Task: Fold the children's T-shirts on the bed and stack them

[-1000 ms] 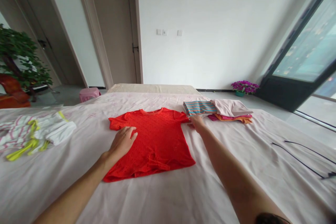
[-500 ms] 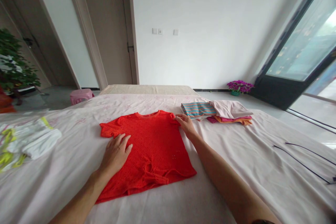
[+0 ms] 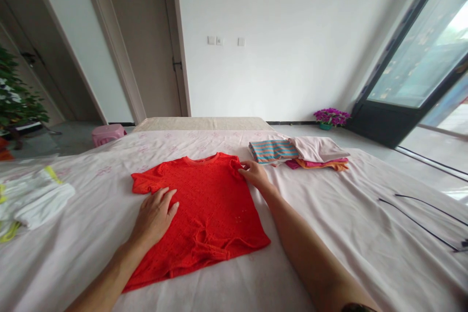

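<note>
A red short-sleeved shirt (image 3: 208, 195) lies spread on the bed, collar away from me, with a tied knot at its lower front. Fingers stretched out, my left hand (image 3: 156, 212) rests flat on the shirt's left side, below the left sleeve. My right hand (image 3: 255, 174) pinches the right sleeve at the shirt's upper right; that sleeve is bunched towards the body of the shirt. The left sleeve lies spread outward.
Folded clothes (image 3: 316, 150), one with blue and grey stripes (image 3: 272, 151), lie beyond my right hand. White and yellow garments (image 3: 44, 202) are at the left. Dark thin straps (image 3: 420, 226) lie at the right. A pink stool (image 3: 108, 134) stands past the bed sheet (image 3: 321, 209).
My right hand has drawn the right sleeve slightly inward, bunching it. My left hand stays on the shirt. The view has shifted a little.
</note>
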Demonstrator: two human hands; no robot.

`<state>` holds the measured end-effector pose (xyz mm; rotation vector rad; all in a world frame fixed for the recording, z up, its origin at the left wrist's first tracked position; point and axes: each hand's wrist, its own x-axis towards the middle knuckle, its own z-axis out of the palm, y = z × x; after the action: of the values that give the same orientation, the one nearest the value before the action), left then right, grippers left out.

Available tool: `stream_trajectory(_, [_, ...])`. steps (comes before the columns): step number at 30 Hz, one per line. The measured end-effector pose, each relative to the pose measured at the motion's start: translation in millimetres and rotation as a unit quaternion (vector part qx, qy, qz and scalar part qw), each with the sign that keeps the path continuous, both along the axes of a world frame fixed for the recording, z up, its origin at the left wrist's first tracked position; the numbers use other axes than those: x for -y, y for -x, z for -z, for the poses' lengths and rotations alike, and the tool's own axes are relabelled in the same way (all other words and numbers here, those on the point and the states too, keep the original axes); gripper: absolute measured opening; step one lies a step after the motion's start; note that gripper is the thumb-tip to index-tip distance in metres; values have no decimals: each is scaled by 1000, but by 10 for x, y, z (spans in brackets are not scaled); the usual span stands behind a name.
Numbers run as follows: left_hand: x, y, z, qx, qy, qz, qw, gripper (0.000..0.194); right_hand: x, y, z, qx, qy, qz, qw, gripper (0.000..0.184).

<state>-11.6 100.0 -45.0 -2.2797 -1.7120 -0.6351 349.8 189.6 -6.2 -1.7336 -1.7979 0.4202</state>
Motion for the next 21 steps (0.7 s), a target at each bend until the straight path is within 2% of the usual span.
stream_trajectory(4, [-17, 14, 21, 8, -2, 2, 1000, 39, 58, 37, -120, 108, -16, 46, 993, 28])
stream_trajectory(10, [-31, 29, 49, -9, -5, 2, 1000, 39, 106, 23, -146, 115, -72, 134, 982, 38])
stream_trajectory(13, [-26, 21, 38, -19, -5, 0, 1000, 39, 112, 21, -153, 117, -59, 114, 985, 31])
stream_trajectory(17, [-22, 12, 25, -10, -6, 1, 1000, 38, 98, 30, -165, 142, 5, 82, 986, 27])
stream_trajectory(21, [-24, 14, 33, -10, -5, -2, 1000, 39, 63, 32, -150, 162, 39, 89, 982, 25])
